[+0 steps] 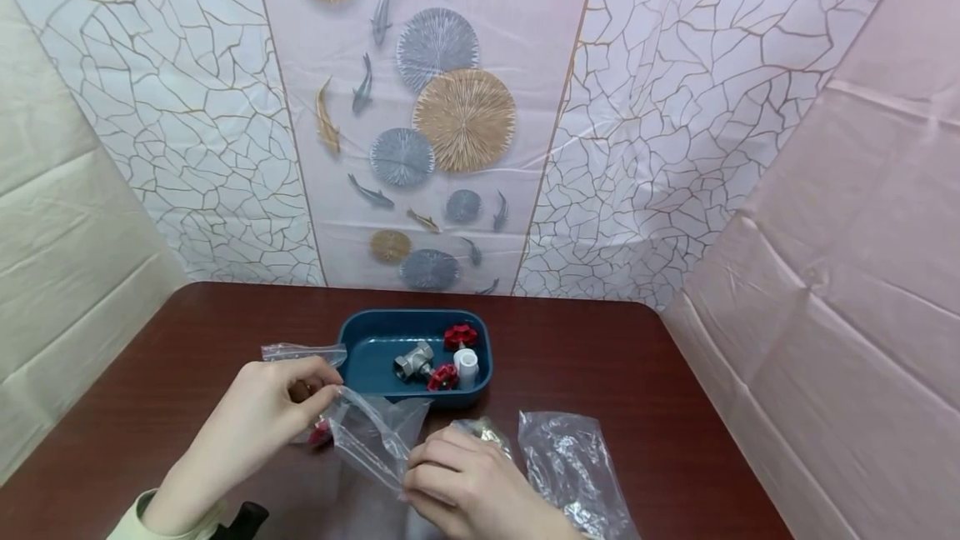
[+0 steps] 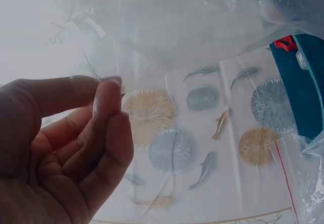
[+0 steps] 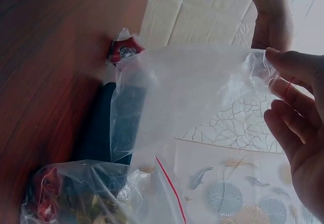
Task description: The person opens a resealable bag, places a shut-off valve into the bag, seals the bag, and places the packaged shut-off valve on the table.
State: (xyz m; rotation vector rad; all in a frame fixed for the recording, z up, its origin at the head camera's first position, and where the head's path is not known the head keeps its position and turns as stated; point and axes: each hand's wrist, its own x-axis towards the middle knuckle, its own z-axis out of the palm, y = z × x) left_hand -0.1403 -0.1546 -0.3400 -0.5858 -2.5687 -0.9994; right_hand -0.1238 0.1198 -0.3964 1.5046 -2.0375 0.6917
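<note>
Between my hands hangs a clear zip-lock plastic bag, stretched out in front of the blue tray. My left hand pinches one corner of its mouth between thumb and index finger. The other side of the mouth is pinched by my right hand, at the lower right. In the right wrist view the bag looks thin and flat, with nothing visible inside. Behind it, the blue tray holds a metal valve, red handwheels and a white plastic pipe fitting.
Another clear bag lies on the brown table to the right. A filled bag with red and brass-coloured parts lies by my right hand. Left of the tray, another bag lies near a red handwheel. Patterned cloth hangs behind.
</note>
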